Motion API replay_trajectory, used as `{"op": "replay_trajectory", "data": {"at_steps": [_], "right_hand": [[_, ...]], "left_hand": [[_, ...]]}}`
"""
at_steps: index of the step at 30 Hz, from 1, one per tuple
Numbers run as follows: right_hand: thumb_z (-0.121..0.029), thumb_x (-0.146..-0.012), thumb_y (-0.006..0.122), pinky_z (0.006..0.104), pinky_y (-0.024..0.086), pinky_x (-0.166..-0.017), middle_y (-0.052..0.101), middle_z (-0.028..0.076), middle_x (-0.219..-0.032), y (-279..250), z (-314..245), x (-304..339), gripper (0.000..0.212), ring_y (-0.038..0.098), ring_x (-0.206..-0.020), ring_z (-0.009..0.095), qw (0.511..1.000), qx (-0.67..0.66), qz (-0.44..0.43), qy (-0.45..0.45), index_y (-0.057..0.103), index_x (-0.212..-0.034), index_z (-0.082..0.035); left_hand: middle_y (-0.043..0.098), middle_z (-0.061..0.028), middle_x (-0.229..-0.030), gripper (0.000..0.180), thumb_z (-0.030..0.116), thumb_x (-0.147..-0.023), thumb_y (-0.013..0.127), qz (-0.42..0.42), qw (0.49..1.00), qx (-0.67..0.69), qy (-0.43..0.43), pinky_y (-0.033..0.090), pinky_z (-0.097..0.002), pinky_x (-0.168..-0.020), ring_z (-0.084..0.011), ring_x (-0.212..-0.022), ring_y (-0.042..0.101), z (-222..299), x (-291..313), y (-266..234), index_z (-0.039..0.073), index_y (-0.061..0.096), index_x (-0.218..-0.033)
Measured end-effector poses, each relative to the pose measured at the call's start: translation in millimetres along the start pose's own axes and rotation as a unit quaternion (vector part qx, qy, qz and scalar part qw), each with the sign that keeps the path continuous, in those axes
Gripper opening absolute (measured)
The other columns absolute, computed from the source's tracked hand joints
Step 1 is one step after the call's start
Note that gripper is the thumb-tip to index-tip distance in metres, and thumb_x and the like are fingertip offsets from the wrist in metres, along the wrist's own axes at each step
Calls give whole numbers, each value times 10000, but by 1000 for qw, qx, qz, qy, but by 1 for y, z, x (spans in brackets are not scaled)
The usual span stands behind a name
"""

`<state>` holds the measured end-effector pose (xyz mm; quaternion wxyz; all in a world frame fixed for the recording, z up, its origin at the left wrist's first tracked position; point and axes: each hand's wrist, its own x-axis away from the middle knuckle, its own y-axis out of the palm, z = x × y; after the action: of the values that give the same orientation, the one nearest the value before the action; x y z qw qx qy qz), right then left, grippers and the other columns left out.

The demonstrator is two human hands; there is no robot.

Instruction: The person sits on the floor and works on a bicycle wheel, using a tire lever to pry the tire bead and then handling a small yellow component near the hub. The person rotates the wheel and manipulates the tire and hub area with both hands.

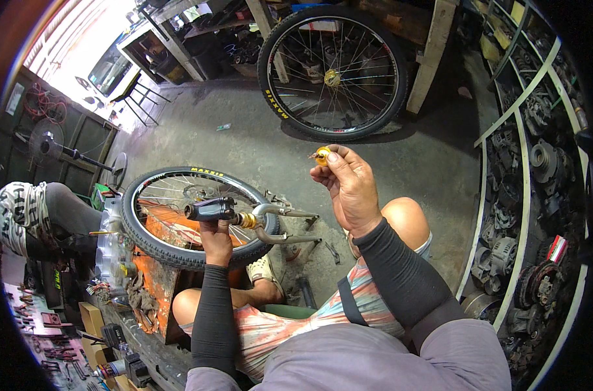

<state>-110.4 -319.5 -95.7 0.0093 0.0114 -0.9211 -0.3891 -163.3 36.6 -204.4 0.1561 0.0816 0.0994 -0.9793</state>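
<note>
1. L hand (216,242) is wrapped from below on a black tube (210,208) – thumb up by the gold collar (247,220), some fingers hidden.
2. Fork (286,211), grey, joins the tube past that collar. Long axis runs roughly level, L to R across the view; both legs point R, roughly parallel w/ a gap btw, the tube's blunt end points L.
3. Loc: tube + collar are in front of the near wheel (191,192), legs out past its R edge, over the floor (218,143).
4. R hand (352,189) is raised, well apart from L – thumb & fingertips pinched tight on a small gold ring (322,155), dark bit at its centre. Exact facing of ring: can't tell.
5. Near wheel sits over an orange-topped box (156,287); 2nd wheel (333,78) stands upright farther off, by a wooden post (433,55).
6. Metal parts fill the R-side shelves (519,215).
</note>
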Motion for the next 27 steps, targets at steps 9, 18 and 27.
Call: {"op": "replay_trajectory", "data": {"at_steps": [9,18,27], "right_hand": [[-199,-1125,621,368,586,-956,754,74,-1132,2,2,1,195,733,-985,178,1000,12,1,12,686,-1244,-59],[-199,-1121,636,355,586,-944,756,73,-1131,1,2,2,205,735,-979,169,1000,9,-2,14,675,-1255,-48],[-205,-1131,619,372,582,-963,756,86,-1148,2,1,4,216,736,-1002,181,999,27,-3,22,672,-1271,-50]], "left_hand": [[717,-86,-1302,377,150,-1072,744,4,1000,-25,2,524,-345,-1063,-182,-1190,673,3,3,2,10,570,-1376],[702,-95,-1342,405,157,-1074,739,-10,1000,0,14,525,-360,-1089,-191,-1213,674,9,5,6,9,558,-1405],[698,-99,-1358,405,120,-1077,724,-6,1000,17,18,525,-361,-1091,-191,-1227,673,0,5,5,10,545,-1423]]}}
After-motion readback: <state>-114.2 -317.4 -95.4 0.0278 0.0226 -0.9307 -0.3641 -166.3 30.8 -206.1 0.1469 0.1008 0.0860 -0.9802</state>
